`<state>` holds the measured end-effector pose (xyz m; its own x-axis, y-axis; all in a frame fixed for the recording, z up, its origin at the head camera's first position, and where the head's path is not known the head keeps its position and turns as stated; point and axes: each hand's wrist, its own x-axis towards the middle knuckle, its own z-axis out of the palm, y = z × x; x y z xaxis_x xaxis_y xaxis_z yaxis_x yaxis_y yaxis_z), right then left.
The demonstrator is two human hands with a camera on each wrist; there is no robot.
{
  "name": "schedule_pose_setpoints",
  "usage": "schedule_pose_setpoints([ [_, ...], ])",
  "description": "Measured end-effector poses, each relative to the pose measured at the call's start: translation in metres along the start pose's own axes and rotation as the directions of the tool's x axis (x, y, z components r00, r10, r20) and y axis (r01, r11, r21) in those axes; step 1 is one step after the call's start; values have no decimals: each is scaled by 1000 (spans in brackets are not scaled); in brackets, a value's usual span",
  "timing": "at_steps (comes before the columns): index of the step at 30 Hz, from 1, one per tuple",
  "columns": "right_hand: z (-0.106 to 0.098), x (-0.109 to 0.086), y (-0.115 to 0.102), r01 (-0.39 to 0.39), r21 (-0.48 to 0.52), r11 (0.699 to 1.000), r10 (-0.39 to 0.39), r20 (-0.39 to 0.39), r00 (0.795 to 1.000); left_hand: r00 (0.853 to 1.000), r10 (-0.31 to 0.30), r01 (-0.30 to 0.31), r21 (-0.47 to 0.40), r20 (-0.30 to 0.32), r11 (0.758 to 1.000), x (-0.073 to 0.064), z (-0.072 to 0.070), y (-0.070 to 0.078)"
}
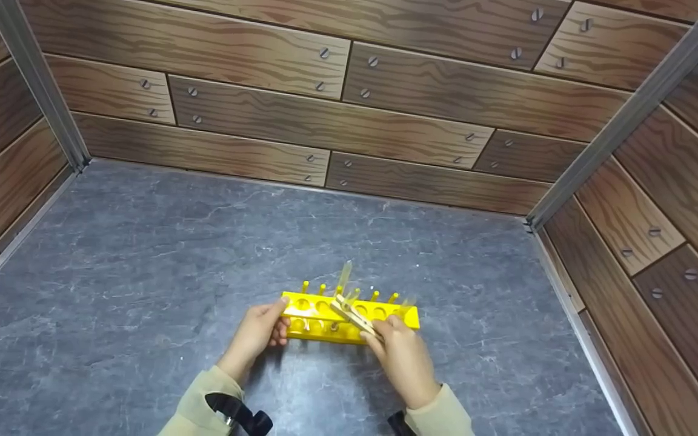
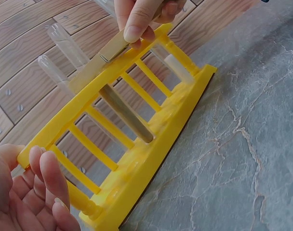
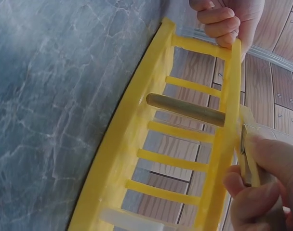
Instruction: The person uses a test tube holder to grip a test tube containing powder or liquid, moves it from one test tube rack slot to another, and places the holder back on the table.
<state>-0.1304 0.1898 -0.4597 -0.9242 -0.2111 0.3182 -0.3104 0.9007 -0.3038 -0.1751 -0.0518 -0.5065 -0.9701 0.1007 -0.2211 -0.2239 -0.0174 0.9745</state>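
Observation:
A yellow test tube rack [image 1: 349,312] stands on the grey floor in front of me. My left hand [image 1: 261,327] pinches its left end, thumb on the upper plate and fingers below. In my right hand [image 1: 406,354] is a wooden test tube holder [image 1: 358,318] with a metal spring, gripped by its handle end and slanting over the upper plate. A test tube with brownish contents [image 2: 126,114] stands in the rack, its lower end at the bottom plate. The holder's front end lies right over the plate near that tube's hole, where the tube's top is hidden from the wrist views.
Clear test tubes [image 2: 68,43] rise above the upper plate, and another tube with whitish contents [image 3: 132,220] stands near the rack's right end. Yellow pegs [image 1: 305,287] line the back edge. Wood-patterned walls [image 1: 252,115] enclose the marbled grey surface [image 1: 161,254] on three sides.

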Motion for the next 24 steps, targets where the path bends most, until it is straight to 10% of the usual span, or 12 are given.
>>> schedule_pose_setpoints([
  [24, -16, 1, -7, -16, -2, 1000, 16, 6, 1000, 1000, -10, 10, -32, -8, 999, 0, 1, 0],
])
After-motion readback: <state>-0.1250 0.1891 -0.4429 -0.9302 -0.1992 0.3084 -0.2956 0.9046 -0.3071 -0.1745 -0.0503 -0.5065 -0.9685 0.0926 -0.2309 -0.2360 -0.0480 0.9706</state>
